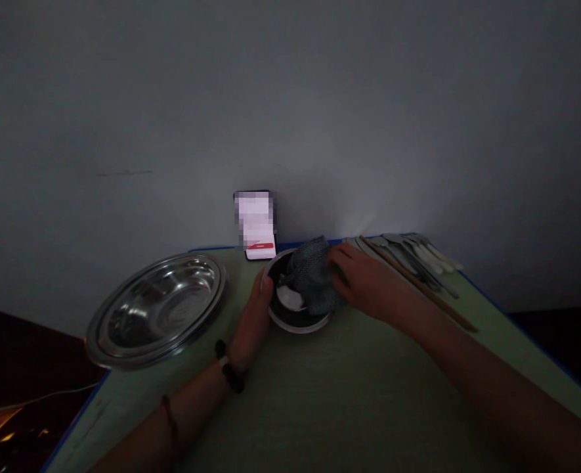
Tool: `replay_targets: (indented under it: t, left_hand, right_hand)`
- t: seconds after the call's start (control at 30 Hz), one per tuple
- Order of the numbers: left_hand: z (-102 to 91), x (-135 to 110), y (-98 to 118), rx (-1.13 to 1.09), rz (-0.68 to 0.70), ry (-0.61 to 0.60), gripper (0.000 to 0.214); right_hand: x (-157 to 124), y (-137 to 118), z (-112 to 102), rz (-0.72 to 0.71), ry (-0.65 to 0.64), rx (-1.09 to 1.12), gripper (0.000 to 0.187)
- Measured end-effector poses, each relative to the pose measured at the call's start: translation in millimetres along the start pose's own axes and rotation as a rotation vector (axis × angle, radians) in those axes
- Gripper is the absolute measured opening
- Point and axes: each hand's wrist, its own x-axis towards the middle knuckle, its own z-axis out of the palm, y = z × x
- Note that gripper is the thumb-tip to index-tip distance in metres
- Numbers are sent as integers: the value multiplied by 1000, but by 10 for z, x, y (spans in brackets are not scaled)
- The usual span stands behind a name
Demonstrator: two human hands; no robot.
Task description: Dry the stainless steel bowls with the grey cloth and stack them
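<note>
In the middle of the table a bowl (302,326) with a pale rim and dark inside tilts toward me. My left hand (257,315) grips its left side, the thumb over the rim. Against the bowl's right side is a grey-blue cloth (314,276), partly inside it, with my right hand (352,272) closed on the cloth's right edge. A white patch shows at the bowl's bottom beside the cloth. The right fingertips are partly hidden and a little blurred.
Shiny metal basins (162,309), seemingly stacked, stand at the left table edge. A lit phone (258,223) leans on the wall. Several utensils (413,263), some with white handles, lie at the back right, along with long brown sticks (448,312). The green table (310,407) has blue edging.
</note>
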Motion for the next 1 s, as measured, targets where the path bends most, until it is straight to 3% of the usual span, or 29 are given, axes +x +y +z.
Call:
replay_targets:
  t: [0.07,0.17,0.37,0.6,0.77,0.9,1.0]
  left_hand:
    - [-6,0,-29,-50,-21,-9,45]
    - [-9,-11,-52,-92,-25,-26,44]
    - [17,-111,31,-52,0,-141,45]
    - [59,-158,112,99,-8,-162,50]
    - [100,-160,114,123,-18,-75,44]
    - [125,-157,89,117,-16,34,41]
    - [116,-150,73,157,38,160,40]
  right_hand:
    - [-2,-31,69,94,20,35,31]
    - [2,-79,174,114,33,85,41]
    - [-3,-222,243,121,148,213,42]
    - [24,-197,291,216,60,162,27]
    - [56,-99,248,266,-22,84,30]
    - [50,-41,251,258,6,31,45]
    - [59,-35,289,287,45,110,47]
